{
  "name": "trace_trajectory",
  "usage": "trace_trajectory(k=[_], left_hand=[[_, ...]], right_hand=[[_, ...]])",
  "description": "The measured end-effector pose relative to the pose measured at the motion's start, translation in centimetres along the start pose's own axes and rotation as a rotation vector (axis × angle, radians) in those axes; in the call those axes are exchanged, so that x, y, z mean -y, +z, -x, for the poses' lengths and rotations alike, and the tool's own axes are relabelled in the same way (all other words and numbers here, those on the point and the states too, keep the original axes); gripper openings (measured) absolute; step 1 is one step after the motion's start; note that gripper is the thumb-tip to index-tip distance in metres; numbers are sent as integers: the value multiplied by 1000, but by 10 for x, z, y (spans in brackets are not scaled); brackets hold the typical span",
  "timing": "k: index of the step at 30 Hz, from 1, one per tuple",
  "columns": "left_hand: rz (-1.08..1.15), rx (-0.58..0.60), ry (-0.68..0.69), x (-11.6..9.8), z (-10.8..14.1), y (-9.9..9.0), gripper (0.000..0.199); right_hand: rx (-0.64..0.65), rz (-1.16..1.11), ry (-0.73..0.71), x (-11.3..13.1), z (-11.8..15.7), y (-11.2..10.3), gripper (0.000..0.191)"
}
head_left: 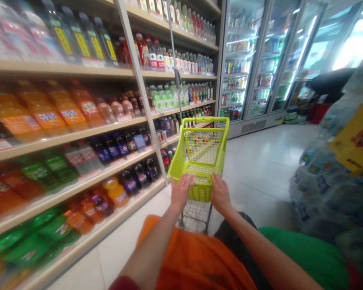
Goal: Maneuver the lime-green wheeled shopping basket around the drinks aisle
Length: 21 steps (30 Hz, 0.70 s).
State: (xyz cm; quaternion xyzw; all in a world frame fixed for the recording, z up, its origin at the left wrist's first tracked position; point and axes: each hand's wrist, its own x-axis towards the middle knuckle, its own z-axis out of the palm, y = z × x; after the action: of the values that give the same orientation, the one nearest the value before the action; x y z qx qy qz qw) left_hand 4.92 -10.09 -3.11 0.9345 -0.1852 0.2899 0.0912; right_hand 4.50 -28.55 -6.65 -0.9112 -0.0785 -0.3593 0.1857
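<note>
A yellow-green plastic shopping cart [204, 167] stands in front of me, with a wire rack [196, 215] low on its metal frame. My left hand [180, 188] grips the near rim at its left corner, fingers bent over the edge. Something small and whitish, too blurred to name, shows by those fingers. At the right corner of the same rim, my right hand [220, 194] is closed on the plastic. Only slatted walls and floor show inside the cart's basket.
Shelves of bottled drinks [87, 129] line the left side. Glass-door fridges [245, 68] stand at the back. Stacked, plastic-wrapped water bottles [311, 177] with a yellow sign [357, 139] rise on the right. A person in dark clothing [329, 84] bends over at the far right, beside a red container [319, 112].
</note>
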Motion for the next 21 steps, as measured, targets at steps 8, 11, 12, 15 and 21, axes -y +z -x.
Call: trace_trajectory(k=[8, 11, 12, 15, 21], left_hand=[[29, 43, -77, 24, -3, -16, 41], [38, 9, -104, 36, -4, -15, 39], [51, 4, -82, 35, -5, -12, 40], [126, 20, 12, 24, -8, -4, 41], [251, -13, -288, 43, -10, -12, 47]], right_hand=[[72, -1, 4, -11, -5, -1, 68], [122, -4, 24, -10, -10, -1, 67], [141, -2, 29, -9, -12, -2, 67], [182, 10, 34, -8, -19, -4, 65], [188, -21, 26, -12, -22, -4, 67]])
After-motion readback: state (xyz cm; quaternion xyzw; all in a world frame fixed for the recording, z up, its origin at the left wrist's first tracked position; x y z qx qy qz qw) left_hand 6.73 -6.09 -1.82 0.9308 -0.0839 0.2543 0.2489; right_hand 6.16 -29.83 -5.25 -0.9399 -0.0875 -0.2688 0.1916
